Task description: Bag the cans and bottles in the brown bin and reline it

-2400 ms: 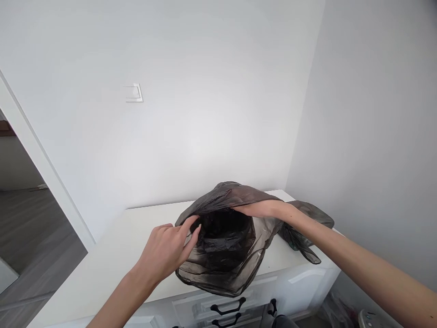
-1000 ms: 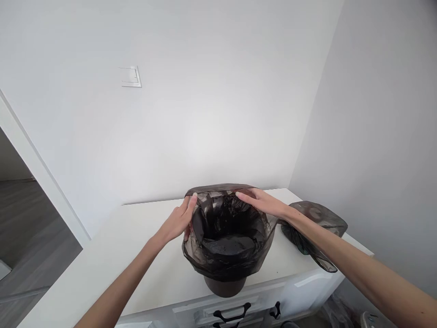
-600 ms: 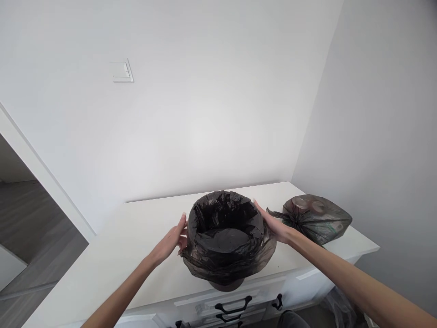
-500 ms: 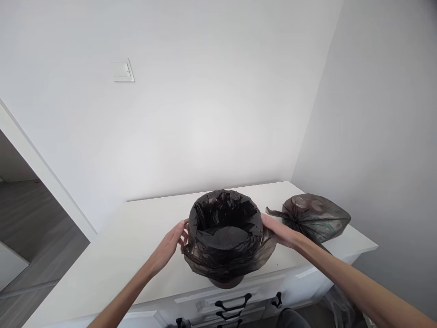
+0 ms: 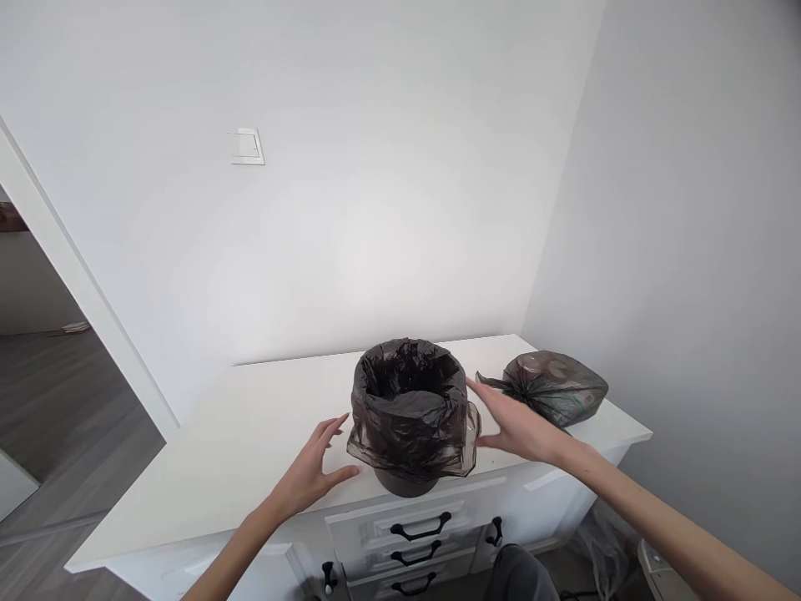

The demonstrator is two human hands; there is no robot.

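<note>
A round dark bin (image 5: 406,485) stands upright near the front edge of the white dresser top. Its black bin liner (image 5: 410,430) is folded out over the rim and hangs loosely around the outside. On the left of the bin, my left hand (image 5: 318,467) is open, fingers and thumb apart, close to the liner's edge. My right hand (image 5: 510,420) is open on the other side, its fingertips at the liner near the rim; whether they touch it I cannot tell. Behind that hand lies a knotted, filled dark bag (image 5: 556,386).
The white dresser (image 5: 250,451) stands against the wall and has black drawer handles (image 5: 420,527) in front. A light switch (image 5: 249,147) is on the wall. To the left is a doorway frame (image 5: 81,275). Clear plastic (image 5: 597,542) lies on the floor at lower right.
Both hands have let go of the bin's sides and opened. The liner's skirt hangs closer around the bin. My view has shifted slightly.
</note>
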